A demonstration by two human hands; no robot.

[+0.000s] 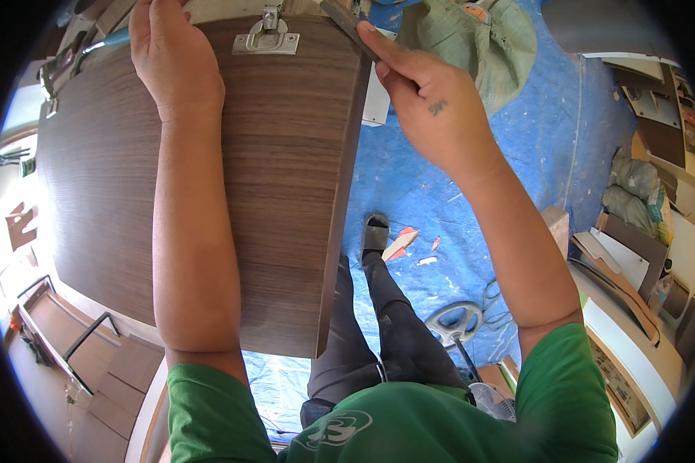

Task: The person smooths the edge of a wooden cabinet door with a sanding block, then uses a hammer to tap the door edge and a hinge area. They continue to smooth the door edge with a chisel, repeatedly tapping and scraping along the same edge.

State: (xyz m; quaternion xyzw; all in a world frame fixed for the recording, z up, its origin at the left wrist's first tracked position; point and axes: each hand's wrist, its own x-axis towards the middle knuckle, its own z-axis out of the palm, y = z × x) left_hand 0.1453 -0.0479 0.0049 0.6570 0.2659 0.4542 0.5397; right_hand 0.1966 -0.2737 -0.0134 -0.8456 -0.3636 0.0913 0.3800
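Observation:
A large brown wood-grain panel (286,193), like a cabinet door, lies in front of me with a metal hinge (266,42) at its far edge. My left hand (176,65) reaches over the panel toward that far edge. Its visible fingers look stretched out, with their tips partly cut off by the picture's top. A flat, dark narrow bar (350,29), which looks like a file, is gripped in my right hand (440,104). The bar slants across the panel's far right corner. Whether it touches the edge is hard to tell.
A blue tarp (548,154) covers the floor, with scraps (400,243) near my foot. A pale green sack (502,54) stands beyond my right hand. A second hinge (49,96) and a blue-handled tool (108,40) are at the far left. Boards (618,262) lean at right.

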